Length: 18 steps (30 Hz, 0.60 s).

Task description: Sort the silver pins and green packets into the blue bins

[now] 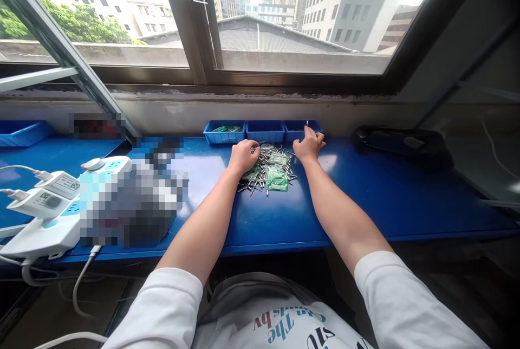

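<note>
left hand point(242, 156): fingers curled into pile of thin metal pins and green plastic bags point(271, 171), centre of blue surface point(365, 192) | right hand point(309, 144): fingers pinch one pin upright over far right blue plastic tray point(303, 131) | advice: lower the pin inside the rim before letting go

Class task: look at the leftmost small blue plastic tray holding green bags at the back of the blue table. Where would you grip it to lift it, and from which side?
Grip the leftmost small blue plastic tray by its near long rim and left end wall, coming from the front left. Its right side sits against the middle blue tray, and the wall is close behind, so those sides look blocked.
</note>
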Motion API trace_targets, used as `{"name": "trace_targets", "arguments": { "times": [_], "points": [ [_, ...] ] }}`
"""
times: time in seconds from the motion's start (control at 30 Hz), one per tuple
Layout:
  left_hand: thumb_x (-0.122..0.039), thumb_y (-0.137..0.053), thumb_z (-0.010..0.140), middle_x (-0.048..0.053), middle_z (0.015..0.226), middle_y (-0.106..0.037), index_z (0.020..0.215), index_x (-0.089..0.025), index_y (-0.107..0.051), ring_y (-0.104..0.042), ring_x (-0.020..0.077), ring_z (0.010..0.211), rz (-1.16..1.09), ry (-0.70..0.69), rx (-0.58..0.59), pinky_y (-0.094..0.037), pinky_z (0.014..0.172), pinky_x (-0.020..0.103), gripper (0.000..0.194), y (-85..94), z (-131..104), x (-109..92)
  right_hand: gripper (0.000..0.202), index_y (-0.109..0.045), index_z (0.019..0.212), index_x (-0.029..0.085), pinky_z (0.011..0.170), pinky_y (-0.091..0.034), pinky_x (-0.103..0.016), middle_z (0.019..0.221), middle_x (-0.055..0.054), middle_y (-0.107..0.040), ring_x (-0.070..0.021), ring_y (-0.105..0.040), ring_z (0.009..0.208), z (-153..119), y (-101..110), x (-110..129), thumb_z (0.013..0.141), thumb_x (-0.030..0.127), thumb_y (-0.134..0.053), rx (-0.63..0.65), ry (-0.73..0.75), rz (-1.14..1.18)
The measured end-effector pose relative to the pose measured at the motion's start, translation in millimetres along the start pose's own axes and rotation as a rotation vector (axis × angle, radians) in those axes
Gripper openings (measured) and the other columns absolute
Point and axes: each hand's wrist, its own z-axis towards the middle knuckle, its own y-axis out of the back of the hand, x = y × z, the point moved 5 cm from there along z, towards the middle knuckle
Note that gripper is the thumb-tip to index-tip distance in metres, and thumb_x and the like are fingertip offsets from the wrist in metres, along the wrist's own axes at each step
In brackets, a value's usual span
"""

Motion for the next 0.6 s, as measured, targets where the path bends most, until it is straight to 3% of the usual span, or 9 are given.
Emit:
{"name": "trace_targets", "arguments": {
  "times": [0.37,0.6],
  "points": [
    [-0.030,-0.052,0.084,0.005,0.101,-0.069,0.095,-0.021,-0.069,-0.063,0.0216,0.096,-0.001,-0.009,0.035,-0.047,0.086,0.032,0.022,-2.3,0,0,0.077,-0.034,0.144,0.020,0.096,-0.036,-0.053,0.156,-0.006,-0.027,-0.0324,-0.033,0.117,3,-13,-11,0.071,0.031,-0.055,0.160,-0.085,-0.044],
    [-0.032,-0.051,0.084,0.006,0.104,-0.069,0.097,-0.020,-0.070,-0.062,0.0223,0.099,0.041,0.006,0.067,-0.047,0.088,0.033,0.025,-5.2,1,2,0.074,-0.037,0.141,0.015,0.098,-0.036,-0.056,0.155,-0.016,-0.023,-0.0364,-0.029,0.126,-5,-13,5,0.071,0.027,-0.056,0.100,0.031,0.002]
  ]
}}
